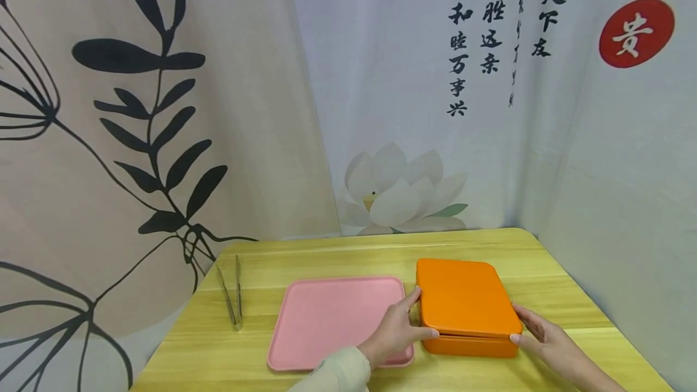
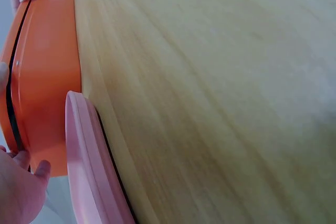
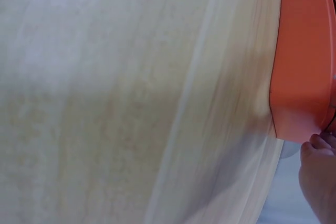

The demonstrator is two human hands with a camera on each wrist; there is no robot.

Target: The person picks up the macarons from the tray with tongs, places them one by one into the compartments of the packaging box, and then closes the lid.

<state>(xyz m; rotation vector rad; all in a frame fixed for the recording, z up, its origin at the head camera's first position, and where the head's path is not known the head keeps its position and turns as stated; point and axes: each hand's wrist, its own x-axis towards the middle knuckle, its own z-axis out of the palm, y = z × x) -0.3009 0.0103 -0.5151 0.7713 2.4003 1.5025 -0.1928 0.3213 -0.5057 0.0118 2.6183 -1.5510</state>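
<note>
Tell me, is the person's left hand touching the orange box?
Touching. In the head view the left hand has thumb and fingertips on the near left corner of the orange box, at the lid seam; the left wrist view shows the same.

Soft, even light fills the head view — sharp, no glare, only faint shadows under the orange box (image 1: 466,307). Both wrist views are blurred and washed out — the bench (image 2: 220,98) grain smears, with a dim shadow in the right wrist view.

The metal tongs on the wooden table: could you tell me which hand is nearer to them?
Left. The left hand rests on the orange lidded box, beyond the pink tray from the metal tongs; the right hand is farther.
</note>
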